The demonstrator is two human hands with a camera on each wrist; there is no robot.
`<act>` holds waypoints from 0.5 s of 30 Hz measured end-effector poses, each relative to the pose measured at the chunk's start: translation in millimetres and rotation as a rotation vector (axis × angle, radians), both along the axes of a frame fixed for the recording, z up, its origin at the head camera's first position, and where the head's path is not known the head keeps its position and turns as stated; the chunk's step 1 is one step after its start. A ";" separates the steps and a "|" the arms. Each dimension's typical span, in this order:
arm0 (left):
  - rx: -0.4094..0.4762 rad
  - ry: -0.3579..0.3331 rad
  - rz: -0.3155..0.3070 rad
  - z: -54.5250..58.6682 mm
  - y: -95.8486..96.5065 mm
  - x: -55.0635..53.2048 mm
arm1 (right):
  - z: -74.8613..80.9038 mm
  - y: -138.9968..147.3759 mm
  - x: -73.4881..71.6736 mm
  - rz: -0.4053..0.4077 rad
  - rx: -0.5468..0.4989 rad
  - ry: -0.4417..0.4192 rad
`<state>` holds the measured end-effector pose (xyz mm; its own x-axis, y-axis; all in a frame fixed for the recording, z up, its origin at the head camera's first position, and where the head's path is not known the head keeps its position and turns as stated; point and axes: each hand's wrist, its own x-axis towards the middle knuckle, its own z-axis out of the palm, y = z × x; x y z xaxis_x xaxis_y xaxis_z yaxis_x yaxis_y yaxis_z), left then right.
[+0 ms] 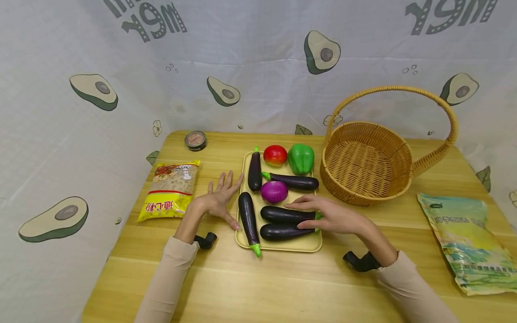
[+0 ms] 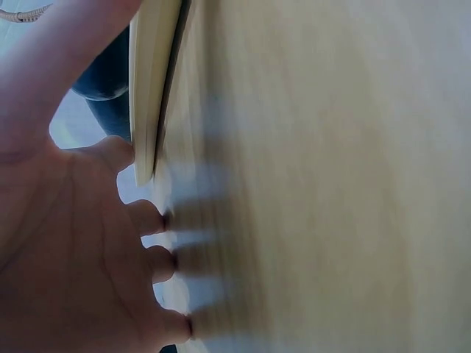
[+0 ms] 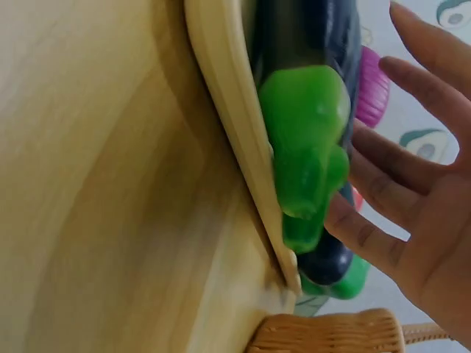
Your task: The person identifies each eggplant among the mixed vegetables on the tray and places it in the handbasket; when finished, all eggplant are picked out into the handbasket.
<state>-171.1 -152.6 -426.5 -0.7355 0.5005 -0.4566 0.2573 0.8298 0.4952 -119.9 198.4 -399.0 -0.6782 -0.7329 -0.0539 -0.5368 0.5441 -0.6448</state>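
A pale yellow tray holds several eggplants, a purple onion, a red tomato-like piece and a green bell pepper. My left hand is spread at the tray's left side, its thumb at the rim beside an upright-lying eggplant. In the left wrist view its fingertips reach down to the tabletop. My right hand hovers at two sideways eggplants, the upper and the lower, fingers extended over them. The right wrist view shows their green stems beside the loosely straight fingers.
A wicker basket with a tall handle stands right of the tray. A green-blue bag lies at the far right. On the left are a yellow pasta bag and a small round tin. A printed cloth hangs behind the table.
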 end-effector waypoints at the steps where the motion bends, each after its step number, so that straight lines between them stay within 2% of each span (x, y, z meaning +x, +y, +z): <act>1: 0.000 0.000 -0.001 -0.1 0.0 0.0 | -1.9 -0.4 -0.8 0.009 -0.011 -0.007; 7: -0.006 0.001 -0.005 -0.2 0.4 -0.5 | -11.6 -4.3 -5.8 0.035 -0.055 -0.056; 15: -0.013 0.001 -0.007 -3.2 -0.4 -2.2 | -15.8 -6.6 -8.9 0.030 -0.054 -0.091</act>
<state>-173.3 -153.0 -429.7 -0.7323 0.4999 -0.4624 0.2634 0.8341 0.4847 -128.8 191.8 -414.8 -0.6500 -0.7563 -0.0743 -0.4903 0.4920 -0.7194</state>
